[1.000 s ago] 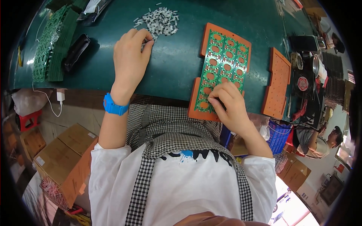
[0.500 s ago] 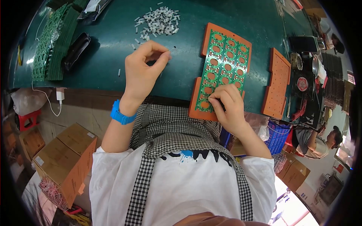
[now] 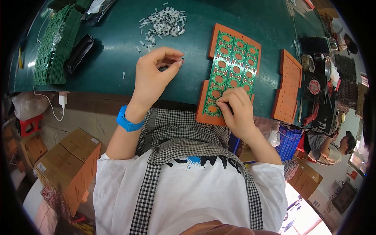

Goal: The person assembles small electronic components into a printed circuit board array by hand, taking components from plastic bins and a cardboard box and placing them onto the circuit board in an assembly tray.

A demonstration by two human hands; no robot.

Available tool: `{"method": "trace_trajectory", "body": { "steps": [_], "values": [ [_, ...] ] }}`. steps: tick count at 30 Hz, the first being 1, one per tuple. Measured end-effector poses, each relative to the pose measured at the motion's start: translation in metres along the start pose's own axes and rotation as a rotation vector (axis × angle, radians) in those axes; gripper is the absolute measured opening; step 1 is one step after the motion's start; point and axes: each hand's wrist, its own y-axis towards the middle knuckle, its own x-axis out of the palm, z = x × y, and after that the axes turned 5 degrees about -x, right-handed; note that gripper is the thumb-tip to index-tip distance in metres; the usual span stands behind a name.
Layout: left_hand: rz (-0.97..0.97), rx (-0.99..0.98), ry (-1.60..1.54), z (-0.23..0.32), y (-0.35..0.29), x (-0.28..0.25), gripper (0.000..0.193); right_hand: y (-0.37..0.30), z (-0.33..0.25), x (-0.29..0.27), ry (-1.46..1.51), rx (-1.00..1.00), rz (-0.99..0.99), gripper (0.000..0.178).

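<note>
My left hand (image 3: 156, 76), with a blue band on its wrist, hovers over the green table left of the circuit board panel. Its thumb and fingertips close on a small electronic component, of which only a tiny dark end shows. The green circuit board panel (image 3: 221, 64), with rows of oval holes, lies in an orange tray (image 3: 213, 43). Over the panel's near end is my right hand (image 3: 239, 111), thumb and index finger pinched together at the board. Whatever is between those fingers is too small or hidden to make out.
Many small clear-and-dark components (image 3: 166, 21) lie heaped at the back. One loose component (image 3: 123, 75) is nearer the table's edge. Stacked green boards (image 3: 55, 49) and a black holder (image 3: 79, 53) stand at left. A second orange tray (image 3: 288, 88) lies at right.
My left hand has shifted slightly right and toward me, away from the heap, still pinching the small component. My right hand stays in place at the panel.
</note>
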Motion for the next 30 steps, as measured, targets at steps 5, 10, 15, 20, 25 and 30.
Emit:
{"method": "trace_trajectory", "body": {
  "steps": [5,10,15,20,25,30],
  "values": [
    [-0.043,0.004,0.017,-0.003,0.000,-0.003,0.016,0.004,0.001,-0.006,0.027,0.007,-0.055,0.014],
    [-0.054,0.031,0.008,-0.005,0.001,-0.004,0.014,0.004,0.002,-0.006,0.026,-0.005,-0.069,0.014],
    [-0.056,-0.023,-0.035,-0.001,-0.002,-0.002,0.012,-0.001,-0.001,0.002,-0.037,-0.014,-0.004,0.016],
    [-0.118,-0.056,-0.120,0.003,-0.005,-0.001,0.013,-0.004,0.001,0.001,-0.137,-0.111,0.015,0.017],
    [-0.224,-0.200,-0.265,0.012,-0.016,0.008,0.015,0.000,-0.008,-0.012,-0.244,-0.238,-0.071,0.022],
    [-0.372,-0.221,-0.395,0.014,-0.028,0.026,0.017,0.018,-0.011,-0.025,0.149,0.076,0.000,0.022]
  ]
}}
